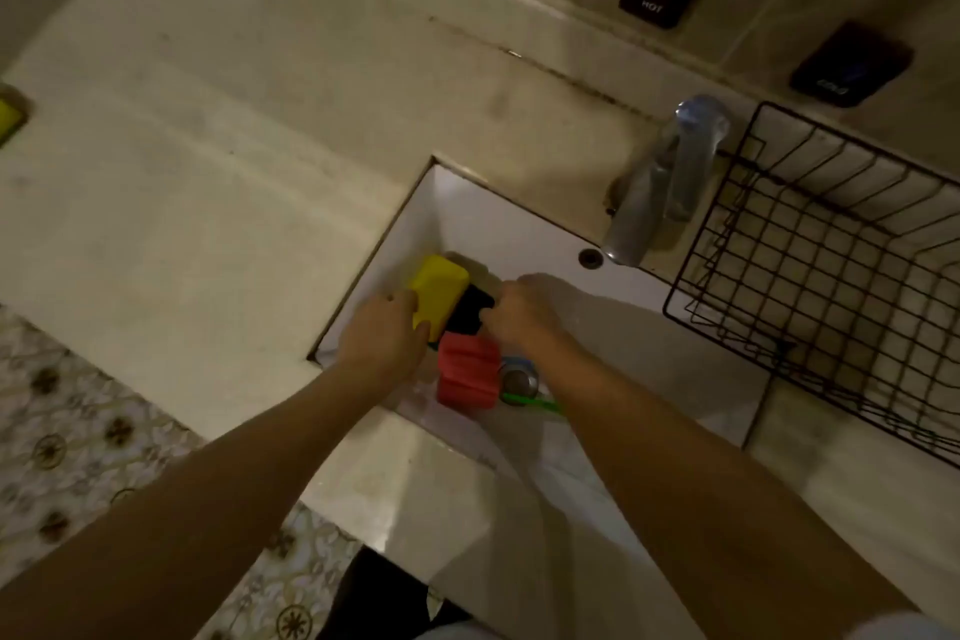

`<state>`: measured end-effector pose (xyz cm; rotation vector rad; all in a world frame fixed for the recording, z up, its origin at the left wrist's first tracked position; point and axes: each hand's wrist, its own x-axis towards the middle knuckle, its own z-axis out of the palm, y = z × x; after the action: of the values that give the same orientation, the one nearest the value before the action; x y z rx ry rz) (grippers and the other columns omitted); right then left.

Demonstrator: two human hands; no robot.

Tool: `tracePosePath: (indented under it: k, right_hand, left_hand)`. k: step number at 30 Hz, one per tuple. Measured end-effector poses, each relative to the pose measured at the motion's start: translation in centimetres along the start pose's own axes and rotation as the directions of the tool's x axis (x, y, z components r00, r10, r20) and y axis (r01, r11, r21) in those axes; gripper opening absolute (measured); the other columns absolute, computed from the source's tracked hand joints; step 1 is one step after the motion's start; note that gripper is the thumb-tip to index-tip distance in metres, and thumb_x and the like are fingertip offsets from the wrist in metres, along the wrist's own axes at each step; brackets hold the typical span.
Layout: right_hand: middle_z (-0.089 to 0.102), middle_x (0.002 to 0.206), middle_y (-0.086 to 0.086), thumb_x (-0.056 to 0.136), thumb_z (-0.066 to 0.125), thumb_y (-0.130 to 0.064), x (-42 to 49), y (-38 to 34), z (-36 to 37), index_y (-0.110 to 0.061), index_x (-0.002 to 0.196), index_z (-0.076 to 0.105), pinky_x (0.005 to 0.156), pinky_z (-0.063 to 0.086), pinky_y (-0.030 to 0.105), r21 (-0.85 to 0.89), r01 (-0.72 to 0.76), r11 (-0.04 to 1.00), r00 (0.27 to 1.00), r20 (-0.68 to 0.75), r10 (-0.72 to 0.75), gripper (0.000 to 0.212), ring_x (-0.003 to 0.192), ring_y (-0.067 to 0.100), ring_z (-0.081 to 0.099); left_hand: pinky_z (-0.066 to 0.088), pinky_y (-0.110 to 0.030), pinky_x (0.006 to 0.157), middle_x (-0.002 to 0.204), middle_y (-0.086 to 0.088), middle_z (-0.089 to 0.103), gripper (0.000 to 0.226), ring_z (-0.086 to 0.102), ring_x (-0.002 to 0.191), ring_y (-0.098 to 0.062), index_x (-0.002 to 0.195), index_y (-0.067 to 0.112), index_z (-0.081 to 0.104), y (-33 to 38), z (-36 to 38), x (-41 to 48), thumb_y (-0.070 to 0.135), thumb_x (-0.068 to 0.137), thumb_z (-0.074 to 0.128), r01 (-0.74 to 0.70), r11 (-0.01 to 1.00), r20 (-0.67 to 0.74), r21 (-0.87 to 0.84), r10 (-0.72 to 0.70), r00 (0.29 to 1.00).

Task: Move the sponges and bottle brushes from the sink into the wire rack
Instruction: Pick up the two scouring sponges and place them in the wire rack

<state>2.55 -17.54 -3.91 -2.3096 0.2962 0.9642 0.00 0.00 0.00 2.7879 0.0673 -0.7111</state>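
- While both hands are down in the sink point(519, 229), you are at the first pick-up; the wire rack point(831, 244) looks empty.
- Your left hand point(382, 335) grasps the yellow sponge point(439, 286) at the basin's left wall.
- Beside it lie a black sponge point(470, 309) and a red sponge point(467, 374).
- Your right hand point(522, 309) touches the black one; whether its fingers have closed, I cannot tell.
- A green brush handle point(530, 400) lies near the drain.
- Next, lift and carry rightward past the faucet point(670, 177).

I see a pale stone counter point(197, 182) with a white sink point(639, 322) set into it. Under my hands the basin holds a yellow sponge point(439, 288), a black sponge point(470, 309), a red sponge point(467, 372) and a green brush handle point(530, 401). Right of my right hand, a black wire rack point(831, 265) sits on the counter.
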Motion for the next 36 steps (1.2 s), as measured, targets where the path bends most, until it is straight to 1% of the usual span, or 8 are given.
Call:
tracePosePath:
  k: [5,11,14,17,20,24,31,36]
  right_hand:
    - [0.047,0.14,0.023,0.091,0.058,-0.033,1.1,-0.6,1.9,-0.003,0.138,0.042,0.093,0.049,0.041,0.13,-0.134,0.982,0.99,-0.027,0.138,0.059,0.122,0.038,0.051]
    - [0.052,0.134,0.023,0.091,0.06,-0.027,2.6,-0.3,3.8,0.0,0.143,0.034,0.085,0.052,0.039,0.275,-0.184,0.944,0.98,-0.022,0.198,0.064,0.112,0.037,0.059]
    - [0.058,0.13,0.022,0.09,0.062,-0.025,3.0,-0.1,4.3,-0.002,0.139,0.041,0.081,0.051,0.036,0.331,-0.214,0.919,0.975,0.011,0.223,0.058,0.11,0.036,0.061]
    - [0.063,0.124,0.018,0.086,0.068,-0.027,3.2,0.3,4.5,-0.006,0.13,0.052,0.075,0.047,0.03,0.42,-0.178,0.89,0.982,0.015,0.19,0.052,0.108,0.033,0.062]
    - [0.063,0.119,0.011,0.082,0.074,-0.028,2.5,0.7,4.5,-0.01,0.127,0.05,0.076,0.049,0.031,0.519,-0.113,0.847,0.99,-0.017,0.142,0.055,0.103,0.027,0.062]
    - [0.06,0.116,0.008,0.08,0.077,-0.026,1.2,0.8,4.1,-0.012,0.125,0.049,0.08,0.055,0.035,0.624,-0.032,0.781,0.996,-0.048,0.08,0.055,0.099,0.023,0.061]
    - [0.059,0.108,-0.002,0.075,0.081,-0.025,-1.9,-0.2,2.2,-0.016,0.125,0.051,0.078,0.052,0.027,0.695,0.062,0.717,0.986,-0.156,0.066,0.059,0.094,0.015,0.059]
    - [0.07,0.109,0.012,0.075,0.082,-0.02,-5.2,-1.7,1.2,-0.007,0.115,0.064,0.088,0.058,0.044,0.794,0.082,0.602,0.987,-0.148,0.061,0.047,0.1,0.028,0.069]
  left_hand:
    - [0.047,-0.045,0.077,0.114,-0.025,0.057,0.048,0.056,0.1,-0.043,0.123,0.006,0.049,-0.3,1.2,0.9,0.032,0.084,0.061,-0.009,0.997,-0.047,-0.077,0.005,0.999]
    - [0.044,-0.04,0.07,0.103,-0.025,0.061,0.054,0.057,0.091,-0.041,0.115,0.001,0.048,0.0,2.9,1.9,0.036,0.079,0.066,-0.004,0.991,-0.015,-0.134,0.002,1.0]
    - [0.043,-0.039,0.072,0.104,-0.024,0.058,0.054,0.056,0.092,-0.04,0.111,0.002,0.049,0.0,3.6,2.2,0.036,0.076,0.071,0.019,0.99,-0.007,-0.14,-0.02,1.0]
    - [0.038,-0.036,0.067,0.099,-0.022,0.061,0.046,0.058,0.092,-0.039,0.105,0.002,0.05,-0.3,3.7,2.7,0.031,0.075,0.071,0.063,0.985,0.004,-0.16,-0.064,0.998]
    - [0.036,-0.033,0.061,0.087,-0.016,0.059,0.027,0.059,0.084,-0.037,0.093,0.004,0.049,-0.7,3.1,2.8,0.016,0.075,0.065,0.06,0.984,-0.01,-0.17,-0.062,0.998]
    - [0.037,-0.032,0.06,0.079,-0.008,0.054,0.026,0.053,0.073,-0.027,0.094,0.003,0.05,-1.0,2.0,2.2,0.009,0.072,0.063,0.065,0.964,-0.008,-0.257,-0.07,0.998]
    - [0.038,-0.026,0.07,0.096,-0.012,0.068,0.041,0.053,0.079,-0.016,0.11,0.011,0.059,-0.9,-1.1,0.2,0.009,0.07,0.067,-0.008,0.903,-0.065,-0.43,-0.022,0.998]
    - [0.042,-0.027,0.069,0.104,-0.014,0.068,0.041,0.059,0.082,-0.024,0.112,0.013,0.059,-1.1,-3.6,-2.0,0.024,0.075,0.072,-0.016,0.891,-0.038,-0.454,-0.002,0.999]
